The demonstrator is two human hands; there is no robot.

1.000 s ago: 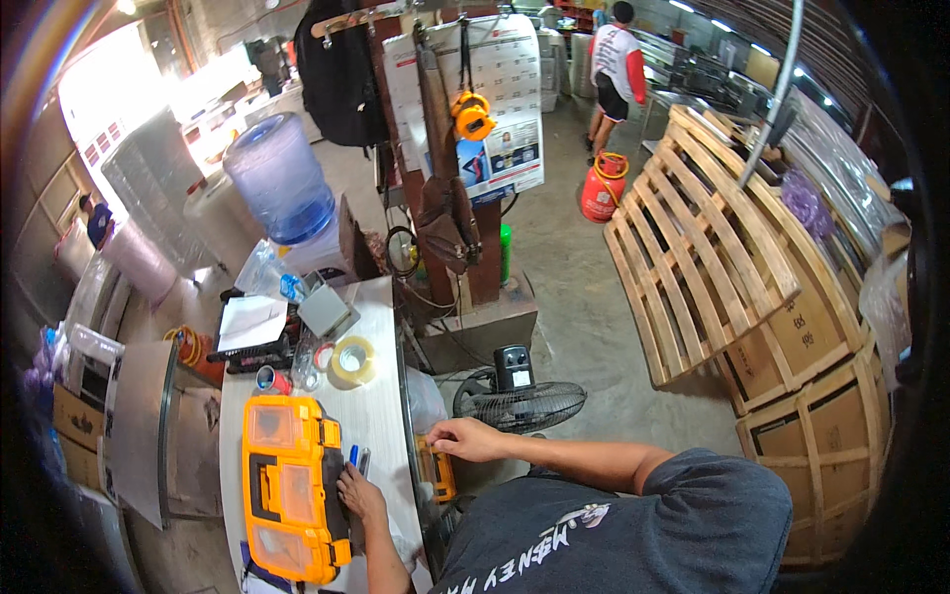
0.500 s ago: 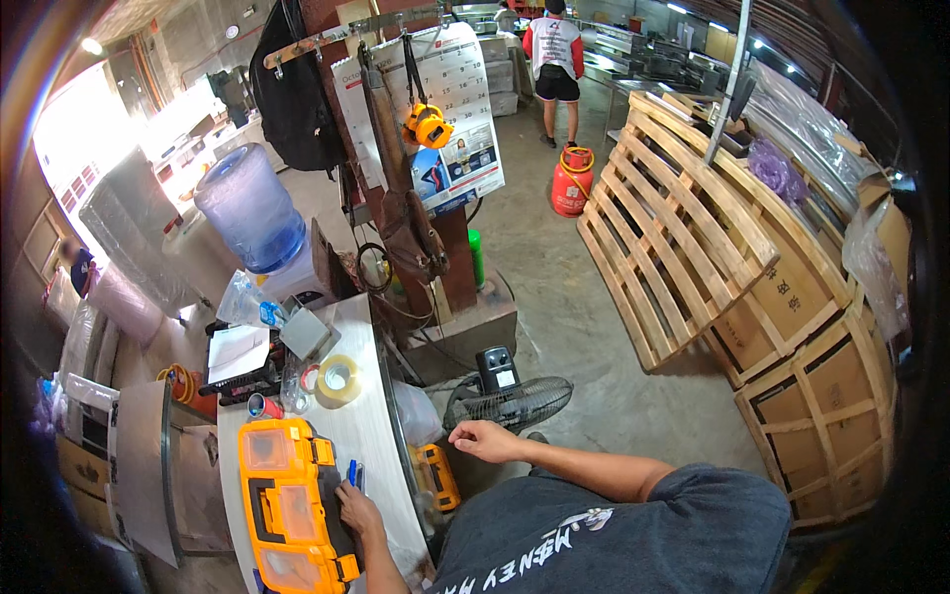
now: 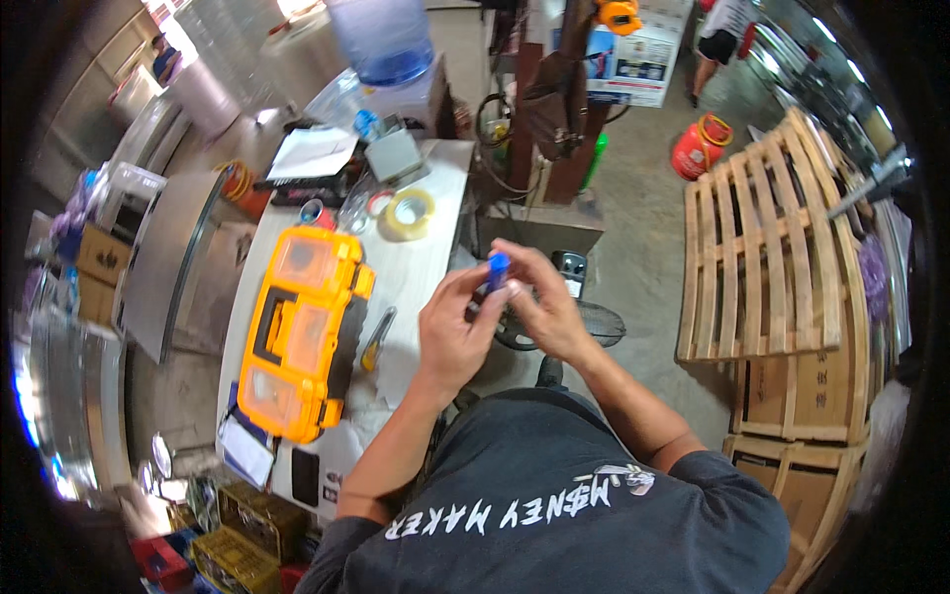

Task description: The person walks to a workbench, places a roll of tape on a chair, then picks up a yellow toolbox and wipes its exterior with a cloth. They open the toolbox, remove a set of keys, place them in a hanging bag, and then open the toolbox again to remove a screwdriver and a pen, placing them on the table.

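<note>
In front of my chest, a small blue pen-shaped thing [image 3: 498,269] is held between both hands, most of it hidden by the fingers. My left hand [image 3: 458,325] pinches it from the left, and the fingers of my right hand [image 3: 545,307] close on it from the right. To the left, on the white table [image 3: 404,322], an orange toolbox [image 3: 302,332] with clear lid compartments lies shut. Beside it rests a utility knife [image 3: 378,339] with a yellow and dark handle, touched by neither hand.
Farther along the table are a tape roll [image 3: 408,214], a metal box [image 3: 397,156] and papers [image 3: 313,153]. A phone [image 3: 306,476] lies at its near end. A fan [image 3: 600,324] stands beyond my hands. Wooden pallets [image 3: 760,257] and a red gas cylinder [image 3: 699,148] are at right.
My left hand has left the tabletop beside the toolbox, bringing the blue thing up to my right hand. Both hands now meet on it. The view has tilted down and turned left.
</note>
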